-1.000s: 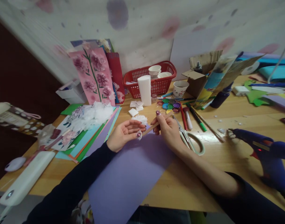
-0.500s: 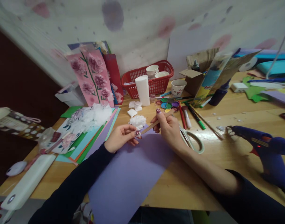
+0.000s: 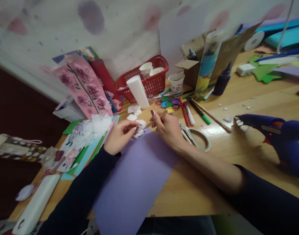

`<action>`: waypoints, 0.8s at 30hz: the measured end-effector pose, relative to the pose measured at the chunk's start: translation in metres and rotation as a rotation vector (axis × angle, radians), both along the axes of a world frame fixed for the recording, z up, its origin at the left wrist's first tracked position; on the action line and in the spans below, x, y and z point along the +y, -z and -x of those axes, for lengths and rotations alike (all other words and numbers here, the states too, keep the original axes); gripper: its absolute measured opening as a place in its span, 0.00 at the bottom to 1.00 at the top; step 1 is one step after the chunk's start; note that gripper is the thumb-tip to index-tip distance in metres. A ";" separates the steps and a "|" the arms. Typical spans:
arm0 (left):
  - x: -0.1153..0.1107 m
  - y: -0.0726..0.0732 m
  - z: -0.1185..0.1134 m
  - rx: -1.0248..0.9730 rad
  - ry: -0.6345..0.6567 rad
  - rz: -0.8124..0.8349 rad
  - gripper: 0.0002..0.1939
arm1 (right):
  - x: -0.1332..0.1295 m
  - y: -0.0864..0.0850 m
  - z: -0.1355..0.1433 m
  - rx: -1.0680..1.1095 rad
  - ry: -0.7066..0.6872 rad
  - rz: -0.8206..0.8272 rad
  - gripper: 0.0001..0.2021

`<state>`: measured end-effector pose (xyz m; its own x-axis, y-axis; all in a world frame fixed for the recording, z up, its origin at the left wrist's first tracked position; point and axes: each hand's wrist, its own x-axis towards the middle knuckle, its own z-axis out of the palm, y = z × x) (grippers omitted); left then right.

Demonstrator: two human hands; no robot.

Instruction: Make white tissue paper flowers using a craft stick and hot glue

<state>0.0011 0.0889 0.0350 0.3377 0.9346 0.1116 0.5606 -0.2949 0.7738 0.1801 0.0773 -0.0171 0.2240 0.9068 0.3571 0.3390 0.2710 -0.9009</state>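
Note:
My left hand [image 3: 122, 135] is closed, thumb and forefinger brought together at the fluffy white paper flower [image 3: 139, 133]. What sits between those fingertips is too small to make out. A flat wooden craft stick [image 3: 150, 123] is pinched in my right hand [image 3: 169, 129], its lower end pointing down at the flower beside my left fingertips. The flower lies at the top end of a purple paper sheet [image 3: 132, 182], partly hidden by my fingers. Small white paper squares [image 3: 133, 112] lie just behind it.
Scissors [image 3: 197, 138] lie beside my right wrist. A blue glue gun [image 3: 274, 130] rests at the right. Paint pots [image 3: 167, 102], markers [image 3: 199, 112] and a red basket [image 3: 154, 81] stand behind. Coloured papers with white tissue [image 3: 95, 130] cover the left side.
Both hands have moved toward the white flower. The stick's tip, held near my left fingertips in front of the flower before, is now at it. The camera view has tilted.

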 end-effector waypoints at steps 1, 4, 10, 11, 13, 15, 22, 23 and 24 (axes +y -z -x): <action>0.002 0.000 -0.002 0.071 0.031 -0.066 0.09 | 0.000 0.000 0.000 -0.010 0.004 0.006 0.22; 0.009 0.002 -0.006 0.254 0.100 -0.207 0.10 | 0.002 0.000 -0.001 -0.025 0.004 0.020 0.22; 0.018 0.008 -0.011 0.352 0.058 -0.274 0.12 | 0.003 0.000 -0.001 -0.063 0.012 0.059 0.22; 0.019 0.009 -0.011 0.349 0.058 -0.277 0.12 | 0.002 -0.001 -0.001 -0.066 0.015 0.059 0.22; 0.020 0.009 -0.012 0.339 0.060 -0.276 0.13 | 0.001 -0.002 -0.001 -0.056 0.018 0.038 0.22; 0.020 0.010 -0.012 0.329 0.058 -0.277 0.13 | 0.000 -0.003 0.000 -0.044 0.023 0.008 0.22; 0.024 0.018 -0.010 0.300 0.031 -0.317 0.13 | -0.005 -0.005 -0.001 -0.070 -0.039 0.023 0.21; 0.024 0.020 -0.010 0.294 0.026 -0.321 0.14 | -0.005 -0.005 -0.001 -0.075 -0.047 0.033 0.21; 0.025 0.021 -0.010 0.291 0.023 -0.324 0.14 | -0.005 -0.004 0.000 -0.080 -0.050 0.038 0.21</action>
<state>0.0106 0.1135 0.0145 0.4189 0.8588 0.2948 0.7318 -0.5115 0.4503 0.1806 0.0727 -0.0129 0.1505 0.9295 0.3367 0.3968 0.2551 -0.8817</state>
